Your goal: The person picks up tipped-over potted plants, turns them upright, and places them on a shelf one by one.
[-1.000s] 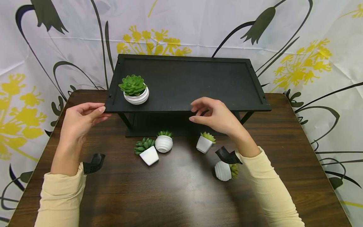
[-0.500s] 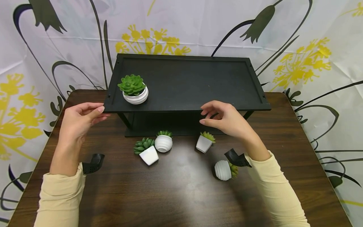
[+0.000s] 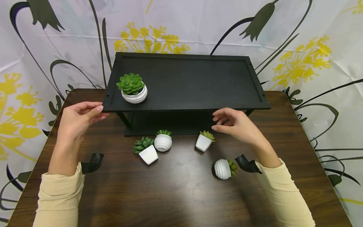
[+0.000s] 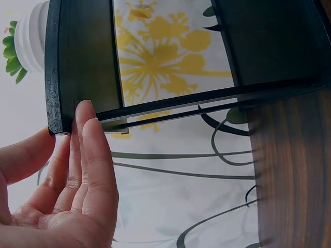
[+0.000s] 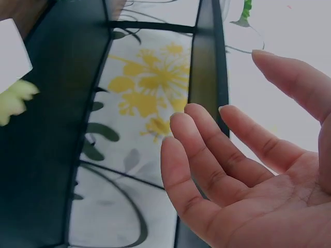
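Observation:
A two-tier black shelf (image 3: 187,82) stands at the back of the table. My left hand (image 3: 77,121) pinches its front left corner; in the left wrist view the thumb lies against the edge and the fingers (image 4: 95,155) reach under the top board. In front of the shelf's right half, my right hand (image 3: 236,126) hovers with loosely bent fingers and holds nothing. On the top board's left end sits a green succulent in a round white pot (image 3: 134,91). Below my right hand lie a succulent in a square white pot (image 3: 203,142) and one in a ribbed white pot (image 3: 222,169), tipped over.
Left of centre on the wooden table (image 3: 170,201), a square potted succulent (image 3: 148,154) lies tilted against a round potted one (image 3: 163,142). A fabric sheet (image 3: 181,25) with printed flowers hangs behind the shelf. Black wrist mounts (image 3: 93,163) stick out from both sleeves.
My right hand has moved to the right and slightly down along the shelf's front edge. My left hand keeps its hold on the corner, and the pots have stayed in place.

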`<state>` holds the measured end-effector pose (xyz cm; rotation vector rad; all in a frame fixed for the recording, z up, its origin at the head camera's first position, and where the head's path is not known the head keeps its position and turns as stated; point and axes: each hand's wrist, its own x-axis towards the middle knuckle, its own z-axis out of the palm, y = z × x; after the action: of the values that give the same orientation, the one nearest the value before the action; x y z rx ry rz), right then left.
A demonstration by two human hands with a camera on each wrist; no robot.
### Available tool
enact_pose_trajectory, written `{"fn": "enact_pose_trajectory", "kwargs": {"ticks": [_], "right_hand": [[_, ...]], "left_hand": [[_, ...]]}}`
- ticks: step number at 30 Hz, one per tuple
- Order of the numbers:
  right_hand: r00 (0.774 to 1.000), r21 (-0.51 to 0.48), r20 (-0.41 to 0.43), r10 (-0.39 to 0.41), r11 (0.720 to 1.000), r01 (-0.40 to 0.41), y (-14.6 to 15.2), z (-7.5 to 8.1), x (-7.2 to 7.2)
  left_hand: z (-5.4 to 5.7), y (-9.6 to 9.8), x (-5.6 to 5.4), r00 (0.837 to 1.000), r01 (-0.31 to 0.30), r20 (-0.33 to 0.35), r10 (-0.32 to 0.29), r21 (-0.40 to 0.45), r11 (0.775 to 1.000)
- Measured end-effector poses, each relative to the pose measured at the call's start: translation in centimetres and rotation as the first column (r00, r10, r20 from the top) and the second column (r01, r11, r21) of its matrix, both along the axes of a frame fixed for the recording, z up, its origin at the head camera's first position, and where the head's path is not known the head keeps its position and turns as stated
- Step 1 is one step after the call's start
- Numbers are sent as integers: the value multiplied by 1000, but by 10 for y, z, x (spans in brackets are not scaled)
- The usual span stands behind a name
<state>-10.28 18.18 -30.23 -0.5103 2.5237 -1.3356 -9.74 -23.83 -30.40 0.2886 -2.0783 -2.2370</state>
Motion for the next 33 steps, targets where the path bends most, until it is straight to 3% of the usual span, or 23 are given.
{"fn": "enact_pose_trajectory", "kwargs": {"ticks": [2,6,12,19,26,33], "right_hand": [[1000,-8,19,-4,1000,4,6,-5,3],[998,-20,58,-13,1000,14,20,-16,8],[995,-11,101,2,1000,-1,37,-39,18],[987,3,161,13,1000,-13,54,-65,31],[971,-14,234,43,999,-41,69,-86,41],[963,-9,252,94,995,-95,76,-99,49]], "left_hand": [[0,0,0,1000,2,-3,-2,20,1000],[0,0,-1,1000,-6,-4,6,-17,1000],[0,-3,-1,1000,15,-15,-14,83,996],[0,-1,-1,1000,3,-13,-2,25,1000],[0,-2,-1,1000,21,-24,-19,88,996],[-1,-1,-2,1000,16,-23,-14,81,997]]}}
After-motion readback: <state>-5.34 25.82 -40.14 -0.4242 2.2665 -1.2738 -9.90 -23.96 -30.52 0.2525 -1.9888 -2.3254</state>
